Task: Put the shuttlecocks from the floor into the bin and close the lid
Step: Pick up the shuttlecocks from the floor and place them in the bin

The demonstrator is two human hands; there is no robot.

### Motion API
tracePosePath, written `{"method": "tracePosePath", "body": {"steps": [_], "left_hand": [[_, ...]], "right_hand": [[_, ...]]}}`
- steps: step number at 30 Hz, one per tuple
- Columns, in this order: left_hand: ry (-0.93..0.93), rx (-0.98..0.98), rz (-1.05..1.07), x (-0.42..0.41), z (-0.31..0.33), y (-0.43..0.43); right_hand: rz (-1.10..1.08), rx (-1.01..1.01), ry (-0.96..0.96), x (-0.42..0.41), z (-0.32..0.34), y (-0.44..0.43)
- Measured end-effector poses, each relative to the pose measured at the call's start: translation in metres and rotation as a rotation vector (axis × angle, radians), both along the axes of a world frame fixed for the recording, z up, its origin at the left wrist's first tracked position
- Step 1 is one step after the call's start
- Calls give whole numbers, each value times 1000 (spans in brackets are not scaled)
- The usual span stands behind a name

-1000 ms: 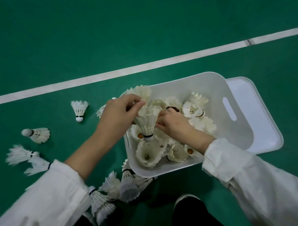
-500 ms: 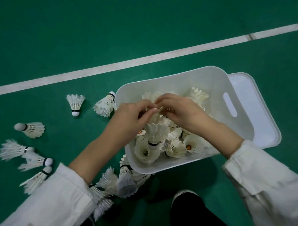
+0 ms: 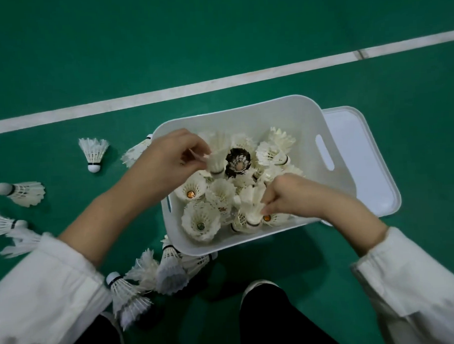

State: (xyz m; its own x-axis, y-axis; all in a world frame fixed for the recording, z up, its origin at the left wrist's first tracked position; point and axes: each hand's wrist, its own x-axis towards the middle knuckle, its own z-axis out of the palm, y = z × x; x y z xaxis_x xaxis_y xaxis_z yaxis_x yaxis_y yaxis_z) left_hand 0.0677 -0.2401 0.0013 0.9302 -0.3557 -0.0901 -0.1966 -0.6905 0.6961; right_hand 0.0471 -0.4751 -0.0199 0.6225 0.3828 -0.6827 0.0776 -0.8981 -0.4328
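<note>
A white plastic bin point(image 3: 309, 121) stands open on the green floor, holding several white shuttlecocks and one black shuttlecock point(image 3: 238, 162). My left hand point(image 3: 165, 161) is over the bin's left part and pinches the feathers of a white shuttlecock point(image 3: 216, 162) next to the black one. My right hand point(image 3: 292, 195) is over the bin's near right part and pinches another white shuttlecock point(image 3: 252, 209). The white lid point(image 3: 363, 160) lies flat on the floor under the bin's right side. Several shuttlecocks point(image 3: 93, 154) lie on the floor at the left, and a heap of them point(image 3: 157, 273) by the bin's near left corner.
A white court line point(image 3: 217, 84) crosses the floor beyond the bin. My dark trouser legs point(image 3: 274, 320) and a shoe tip sit just below the bin. White sleeves cover both forearms at the lower corners.
My two hands, which met over the bin's middle, have parted: the left stayed at the upper left with a shuttlecock, the right dropped to the near right with another. The black shuttlecock now shows.
</note>
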Motion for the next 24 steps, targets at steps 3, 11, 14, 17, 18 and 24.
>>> {"method": "tracePosePath", "body": {"steps": [3, 11, 14, 17, 18, 24], "left_hand": [[-58, 8, -3, -5, -4, -8], [-97, 33, -67, -11, -11, -18], [-81, 46, -87, -14, -14, -22], [-73, 52, -98, -20, -16, -24], [-80, 53, -101, -22, -18, -24], [-108, 66, -157, -30, -26, -36]], "right_hand": [[70, -41, 1, -3, -20, 11], [129, -105, -97, -1, -25, 7], [207, -73, 76, -18, -36, 12], [98, 18, 45, -14, -25, 5], [14, 62, -70, -10, -15, 0], [-67, 300, -457, -4, 17, -3]]}}
